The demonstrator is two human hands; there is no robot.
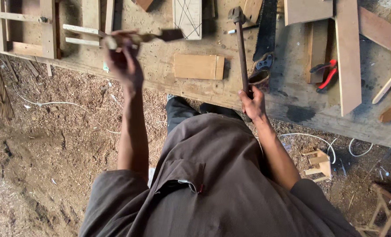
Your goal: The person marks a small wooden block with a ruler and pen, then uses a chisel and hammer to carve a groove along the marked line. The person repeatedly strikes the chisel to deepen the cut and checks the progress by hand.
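Observation:
My left hand (123, 59) is raised over the left part of a worn wooden workbench (160, 74) and is closed around a chisel-like tool (160, 35) with a pale handle and a dark flat blade that points right. My right hand (253, 104) grips the lower end of a long dark hammer (242, 57) at the bench's near edge. The hammer's metal head (237, 15) points away from me, over the bench. A small rectangular wooden block (199, 66) lies on the bench between my hands.
A hand saw (265, 30), red-handled pliers (326, 73), several planks (348, 57) and a board with drawn lines (187, 17) lie on the bench. A wooden frame (24, 30) sits at its left end. Sawdust, white cable (51, 103) and a small wooden piece (318, 164) cover the ground.

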